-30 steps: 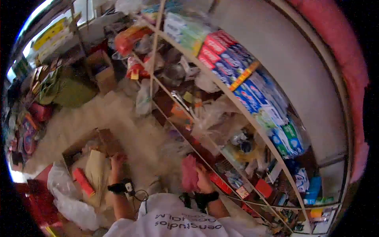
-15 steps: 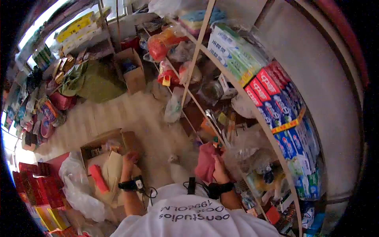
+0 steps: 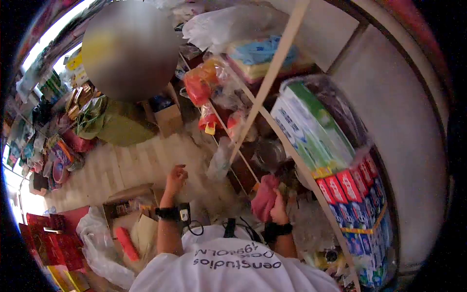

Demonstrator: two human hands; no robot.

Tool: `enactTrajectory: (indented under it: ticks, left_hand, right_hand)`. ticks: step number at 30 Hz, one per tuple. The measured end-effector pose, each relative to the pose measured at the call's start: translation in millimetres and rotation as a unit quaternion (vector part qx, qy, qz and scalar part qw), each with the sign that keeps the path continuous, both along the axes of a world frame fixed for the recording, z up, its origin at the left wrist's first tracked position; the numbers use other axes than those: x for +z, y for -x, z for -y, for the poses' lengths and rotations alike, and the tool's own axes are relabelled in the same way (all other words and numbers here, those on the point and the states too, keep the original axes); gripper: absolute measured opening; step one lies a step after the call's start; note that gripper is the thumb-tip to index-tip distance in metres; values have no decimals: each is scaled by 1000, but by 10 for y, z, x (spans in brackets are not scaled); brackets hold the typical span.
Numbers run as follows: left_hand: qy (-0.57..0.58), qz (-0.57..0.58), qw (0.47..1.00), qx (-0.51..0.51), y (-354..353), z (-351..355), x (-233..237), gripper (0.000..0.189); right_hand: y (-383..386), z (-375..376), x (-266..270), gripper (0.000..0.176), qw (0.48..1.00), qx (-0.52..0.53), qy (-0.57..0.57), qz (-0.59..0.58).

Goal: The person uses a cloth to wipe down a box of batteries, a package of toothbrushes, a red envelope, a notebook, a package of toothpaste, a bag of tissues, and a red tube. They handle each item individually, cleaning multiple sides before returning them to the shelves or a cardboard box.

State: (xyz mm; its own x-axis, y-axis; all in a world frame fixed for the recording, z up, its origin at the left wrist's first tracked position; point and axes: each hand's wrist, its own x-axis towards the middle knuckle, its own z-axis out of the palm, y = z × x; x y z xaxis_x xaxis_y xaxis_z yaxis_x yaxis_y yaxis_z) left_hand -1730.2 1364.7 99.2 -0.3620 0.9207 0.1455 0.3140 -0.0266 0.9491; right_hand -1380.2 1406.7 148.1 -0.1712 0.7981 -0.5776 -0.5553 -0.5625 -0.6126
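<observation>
My right hand (image 3: pixel 278 210) is closed round a bunched pink cloth (image 3: pixel 265 198), which it holds beside the shelving at the right. My left hand (image 3: pixel 176 179) is raised over the floor with nothing in it, its fingers loosely bent and apart. Below and left of that hand stands an open cardboard box (image 3: pixel 110 210), with a red rolled item (image 3: pixel 127 243) lying by its flaps.
Toothpaste-like boxes (image 3: pixel 357 214) and green-and-white packs (image 3: pixel 311 127) line the curved shelf at the right. A slanted post (image 3: pixel 270 80) crosses the shelving. A clear plastic bag (image 3: pixel 99 246) and red boxes (image 3: pixel 53 246) lie lower left. A blurred round patch covers the upper left.
My left hand has moved up and away from the cardboard box. My right hand still holds the pink cloth, now slightly farther right. The view has shifted, and the blurred patch has appeared.
</observation>
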Motion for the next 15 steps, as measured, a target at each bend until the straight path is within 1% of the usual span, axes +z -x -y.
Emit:
enactTrajectory:
  ticks: [1, 2, 3, 4, 5, 7, 8, 10, 11, 12, 13, 14, 15]
  left_hand:
    - [-40, -103, 994, 13, 53, -49, -56, 22]
    - [-40, -104, 994, 11, 141, -87, -107, 22]
    - [19, 63, 998, -8, 232, -118, -60, 25]
    - [81, 226, 970, -28, 335, -167, -12, 28]
    - [85, 222, 971, -39, 441, -248, 27, 28]
    - [99, 246, 963, -39, 639, -464, 118, 24]
    - [102, 238, 964, -57, 733, -607, 174, 24]
    - [131, 271, 952, -51, 906, -964, 314, 20]
    - [136, 263, 953, -70, 966, -1148, 409, 20]
    - [102, 243, 960, -92, 1001, -1318, 520, 19]
    - [67, 227, 965, -112, 1068, -1481, 619, 18]
    - [72, 225, 963, -127, 1107, -1649, 680, 18]
    - [40, 211, 964, -156, 1140, -1815, 734, 17]
  right_hand:
    - [87, -89, -6, 35, 1000, -12, 5, 27]
    - [152, -159, 0, 35, 1000, -14, 5, 27]
    - [279, -192, 156, 34, 997, -27, 23, 61]
    - [394, -224, 222, 33, 994, -44, 42, 94]
    - [439, -269, 148, 33, 993, -55, 45, 90]
    - [477, -333, 18, 33, 997, -69, -25, 36]
    - [546, -345, 32, 33, 995, -88, -25, 31]
    - [779, -382, 222, 33, 988, -144, -44, -28]
    - [789, -411, -32, 32, 979, -158, -128, 11]
    - [879, -428, -63, 32, 976, -179, -125, 9]
    - [1006, -436, -61, 31, 976, -172, -117, 60]
    - [1113, -448, -58, 31, 974, -162, -109, 111]
    - [1263, -485, -3, 31, 972, -175, -106, 113]
